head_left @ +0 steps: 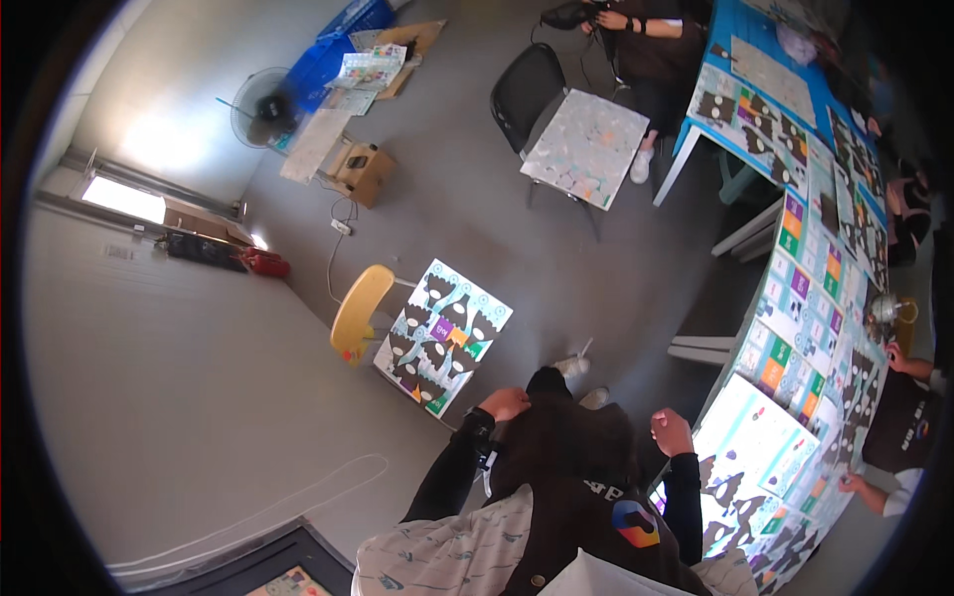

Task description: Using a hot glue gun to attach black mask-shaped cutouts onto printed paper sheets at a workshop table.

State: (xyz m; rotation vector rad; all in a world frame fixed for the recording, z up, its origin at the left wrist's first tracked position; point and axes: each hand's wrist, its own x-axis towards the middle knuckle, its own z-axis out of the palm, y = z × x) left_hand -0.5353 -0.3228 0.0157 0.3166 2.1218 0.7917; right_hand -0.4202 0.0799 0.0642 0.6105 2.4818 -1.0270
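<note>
My left hand [507, 404] is closed at the edge of my dark brown apron [566, 447], beside my knee; whatever its fingers hold, if anything, is hidden. My right hand [672, 431] is raised on the other side of the apron, its fingers curled in, and I cannot make out anything in them. Just beyond my left hand, a printed board [494, 310] lies on a seat or stand. Several black flat pieces with white ovals [434, 355] are spread over it. On my right, the long table's printed covering [770, 338] carries more such black pieces.
A yellow chair back [363, 313] stands beside the board. Farther off are a black chair [527, 94] with a speckled board [586, 149], a fan [266, 111], blue crates [323, 65] and a cardboard box [363, 177]. Other people sit or stand around the table.
</note>
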